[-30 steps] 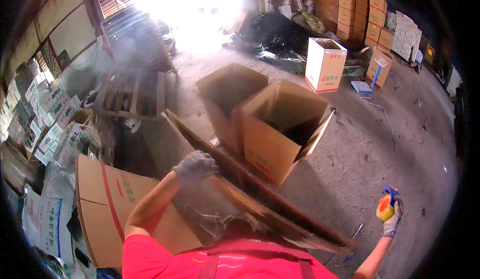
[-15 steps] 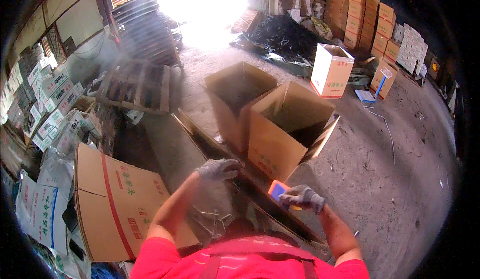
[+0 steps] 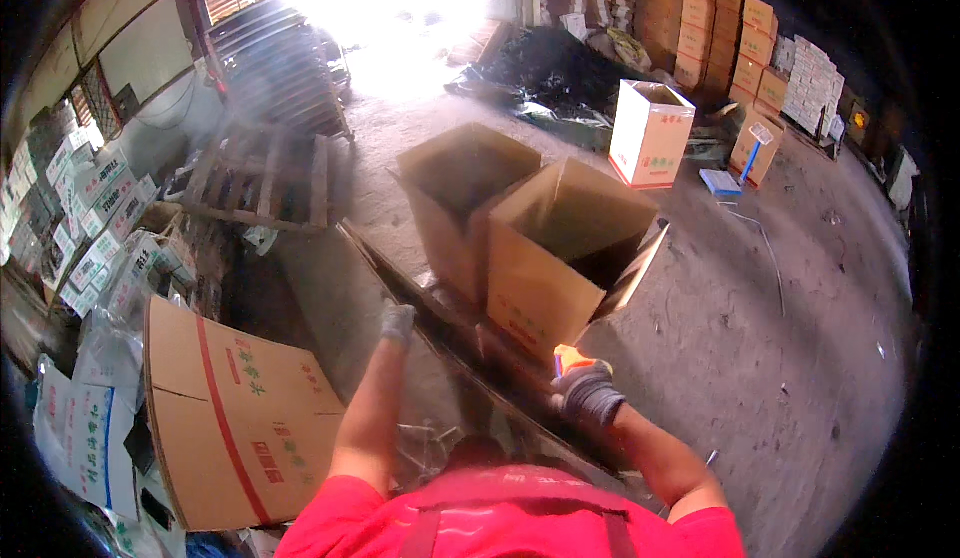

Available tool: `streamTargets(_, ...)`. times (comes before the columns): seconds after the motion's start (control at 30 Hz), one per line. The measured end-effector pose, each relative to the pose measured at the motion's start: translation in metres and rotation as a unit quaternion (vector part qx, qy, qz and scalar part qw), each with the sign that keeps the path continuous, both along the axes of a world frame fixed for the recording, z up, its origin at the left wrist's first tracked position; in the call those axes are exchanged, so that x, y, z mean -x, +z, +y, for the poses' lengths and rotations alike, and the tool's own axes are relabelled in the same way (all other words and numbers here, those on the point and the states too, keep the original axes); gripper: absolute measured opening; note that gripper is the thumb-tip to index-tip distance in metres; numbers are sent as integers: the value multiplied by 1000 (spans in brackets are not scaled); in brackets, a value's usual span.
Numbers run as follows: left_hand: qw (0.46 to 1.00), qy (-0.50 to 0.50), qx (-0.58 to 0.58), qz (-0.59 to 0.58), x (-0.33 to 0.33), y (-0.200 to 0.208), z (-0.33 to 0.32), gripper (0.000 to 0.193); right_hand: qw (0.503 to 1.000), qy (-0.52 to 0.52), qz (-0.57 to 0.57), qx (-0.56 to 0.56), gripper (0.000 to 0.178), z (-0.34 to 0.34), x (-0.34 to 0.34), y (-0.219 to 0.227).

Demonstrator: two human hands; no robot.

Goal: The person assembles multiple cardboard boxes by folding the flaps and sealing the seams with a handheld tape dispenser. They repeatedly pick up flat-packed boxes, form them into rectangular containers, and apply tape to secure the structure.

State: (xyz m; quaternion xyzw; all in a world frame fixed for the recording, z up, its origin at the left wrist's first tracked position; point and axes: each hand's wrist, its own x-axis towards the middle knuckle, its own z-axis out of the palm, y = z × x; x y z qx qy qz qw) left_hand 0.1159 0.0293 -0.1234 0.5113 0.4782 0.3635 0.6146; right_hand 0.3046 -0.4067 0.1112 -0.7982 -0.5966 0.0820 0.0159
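While left hand [image 3: 398,320] presses cardboard sheet [image 3: 430,358], right hand [image 3: 585,390] grips orange tool [image 3: 567,358].

Dusty concrete floor [image 3: 760,358]: two open brown cartons [image 3: 520,228] at centre, a white carton [image 3: 650,133] far right, a wooden pallet [image 3: 265,178] far left.

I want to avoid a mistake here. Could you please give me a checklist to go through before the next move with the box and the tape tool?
1. Right hand grips the orange tape tool: ok.
2. Left hand rests on the flat cardboard: ok.
3. Tape tool touches the cardboard edge: cannot tell.
4. Both hands gloved: ok.
5. Open brown boxes stand close ahead, little free room: not ok.
6. Tape left on the tool: cannot tell.
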Motion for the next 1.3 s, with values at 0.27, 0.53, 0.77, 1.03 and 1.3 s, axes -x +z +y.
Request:
streamTargets(0.27,983,-167,68,-29,28,168,-78,73,995,-78,52,-13,41,-48,-109,9)
streamTargets(0.53,942,-316,-45,103,114,210,-59,75,960,-239,110,-95,37,-34,-161,14)
streamTargets(0.77,851,-333,-271,300,70,137,-92,61,719,-210,509,-425,21,-114,-187,-72)
streamTargets(1.03,685,-437,-221,540,23,188,-159,85,357,-248,671,-601,40,-116,-171,-100)
streamTargets(1.3,573,-637,-176,485,12,169,-183,98,332,-132,806,-471,29,46,-68,-61)
